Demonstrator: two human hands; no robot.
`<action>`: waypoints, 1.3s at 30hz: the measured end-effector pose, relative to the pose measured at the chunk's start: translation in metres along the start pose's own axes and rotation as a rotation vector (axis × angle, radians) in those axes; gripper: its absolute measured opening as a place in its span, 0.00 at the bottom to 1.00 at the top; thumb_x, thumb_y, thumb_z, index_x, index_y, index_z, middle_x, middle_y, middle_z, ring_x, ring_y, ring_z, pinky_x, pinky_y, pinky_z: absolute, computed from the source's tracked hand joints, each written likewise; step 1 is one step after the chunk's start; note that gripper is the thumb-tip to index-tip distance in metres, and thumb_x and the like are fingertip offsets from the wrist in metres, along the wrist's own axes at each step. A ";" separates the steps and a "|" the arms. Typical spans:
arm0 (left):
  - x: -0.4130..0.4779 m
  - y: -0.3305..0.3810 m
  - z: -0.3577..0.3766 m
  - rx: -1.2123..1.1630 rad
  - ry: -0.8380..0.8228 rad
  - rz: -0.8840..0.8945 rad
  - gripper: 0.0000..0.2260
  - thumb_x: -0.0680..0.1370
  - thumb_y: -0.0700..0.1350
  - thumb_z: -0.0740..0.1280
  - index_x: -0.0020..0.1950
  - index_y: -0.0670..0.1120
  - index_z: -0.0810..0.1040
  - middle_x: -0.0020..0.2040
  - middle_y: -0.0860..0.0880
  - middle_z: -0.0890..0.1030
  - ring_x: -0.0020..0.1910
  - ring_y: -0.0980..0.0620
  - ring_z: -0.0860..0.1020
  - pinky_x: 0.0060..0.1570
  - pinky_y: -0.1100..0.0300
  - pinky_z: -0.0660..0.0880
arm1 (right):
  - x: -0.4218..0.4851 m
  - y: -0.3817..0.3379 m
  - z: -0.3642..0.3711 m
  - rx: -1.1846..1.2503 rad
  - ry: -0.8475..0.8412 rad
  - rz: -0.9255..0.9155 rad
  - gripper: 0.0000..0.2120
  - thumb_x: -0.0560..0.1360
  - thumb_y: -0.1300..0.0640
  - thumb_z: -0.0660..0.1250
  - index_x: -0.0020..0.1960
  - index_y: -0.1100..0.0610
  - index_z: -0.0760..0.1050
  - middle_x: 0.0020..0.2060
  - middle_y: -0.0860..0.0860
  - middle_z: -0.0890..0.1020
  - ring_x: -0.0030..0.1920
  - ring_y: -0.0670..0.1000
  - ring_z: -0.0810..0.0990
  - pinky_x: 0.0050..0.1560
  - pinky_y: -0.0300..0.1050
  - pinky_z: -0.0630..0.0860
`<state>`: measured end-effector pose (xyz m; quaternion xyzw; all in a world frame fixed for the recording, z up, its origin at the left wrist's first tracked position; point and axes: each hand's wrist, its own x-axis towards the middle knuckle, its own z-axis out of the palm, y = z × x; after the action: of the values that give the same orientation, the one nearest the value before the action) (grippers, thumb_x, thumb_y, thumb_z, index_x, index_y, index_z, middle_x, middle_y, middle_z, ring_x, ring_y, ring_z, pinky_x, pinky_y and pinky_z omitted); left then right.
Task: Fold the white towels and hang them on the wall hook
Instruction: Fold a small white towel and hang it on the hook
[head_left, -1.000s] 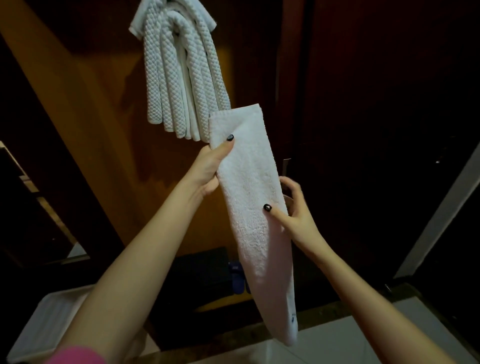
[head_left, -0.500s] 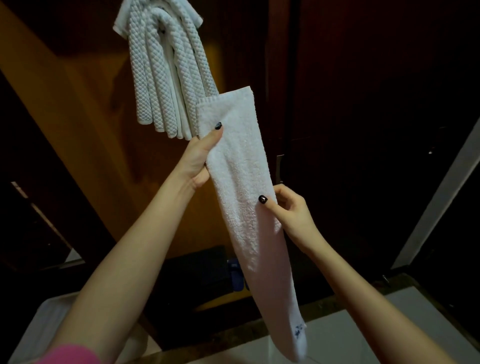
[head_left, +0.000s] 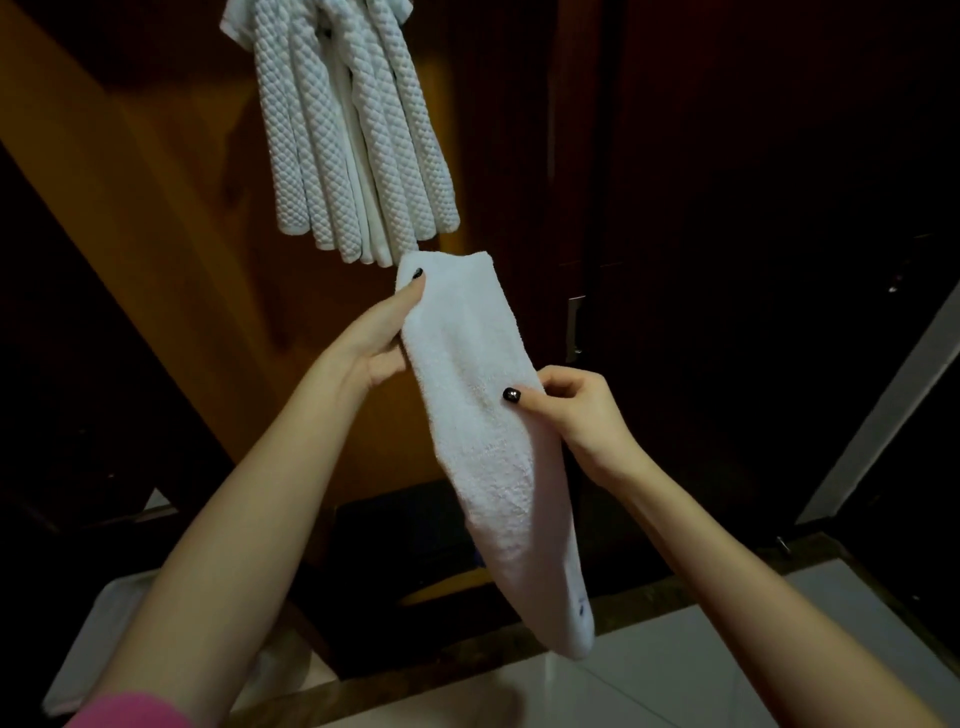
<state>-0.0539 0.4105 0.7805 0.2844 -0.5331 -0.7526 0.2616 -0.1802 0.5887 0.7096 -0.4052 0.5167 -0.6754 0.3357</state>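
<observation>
A narrow folded white towel (head_left: 483, 431) hangs in the air in front of the wooden wall, its lower end reaching toward the floor. My left hand (head_left: 382, 332) grips the towel's upper left edge, thumb on the front near the top. My right hand (head_left: 571, 415) pinches the towel's right edge about halfway down, thumb on the front. Several white waffle-textured towels (head_left: 353, 135) hang in a bunch at the top of the view, just above the held towel. The wall hook itself is out of sight above the frame.
An orange-brown wooden panel (head_left: 171, 218) stands behind the towels, with a dark door (head_left: 727, 260) and its metal latch (head_left: 574, 327) to the right. A white tray-like item (head_left: 98, 639) lies at the lower left. Pale floor tiles (head_left: 701, 670) show at the bottom right.
The view has tilted, so the hanging bunch sits more to the right. The held towel's top has dropped below the bunch's lower ends. Both hands keep their hold.
</observation>
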 end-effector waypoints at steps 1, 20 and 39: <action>-0.001 -0.007 -0.005 -0.071 -0.057 -0.016 0.22 0.80 0.54 0.64 0.70 0.45 0.71 0.65 0.43 0.78 0.64 0.47 0.77 0.60 0.50 0.76 | 0.002 0.001 0.001 0.021 0.030 0.016 0.14 0.70 0.61 0.75 0.41 0.71 0.75 0.37 0.61 0.79 0.38 0.56 0.79 0.40 0.47 0.75; 0.001 -0.012 0.017 -0.184 0.027 0.340 0.18 0.77 0.28 0.58 0.65 0.40 0.72 0.56 0.42 0.79 0.51 0.51 0.80 0.49 0.60 0.79 | 0.008 0.023 -0.017 -0.142 -0.110 0.050 0.06 0.74 0.61 0.70 0.50 0.62 0.81 0.49 0.54 0.84 0.51 0.52 0.83 0.55 0.47 0.79; 0.003 0.037 -0.002 -0.239 0.086 0.414 0.13 0.78 0.28 0.58 0.56 0.41 0.75 0.54 0.41 0.79 0.49 0.49 0.80 0.45 0.59 0.79 | 0.011 -0.002 -0.010 -0.030 -0.383 0.201 0.15 0.76 0.64 0.67 0.62 0.58 0.74 0.54 0.51 0.84 0.54 0.52 0.83 0.49 0.42 0.80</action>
<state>-0.0511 0.3960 0.8141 0.1681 -0.4757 -0.7278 0.4646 -0.1938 0.5836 0.7120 -0.4775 0.4913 -0.5415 0.4872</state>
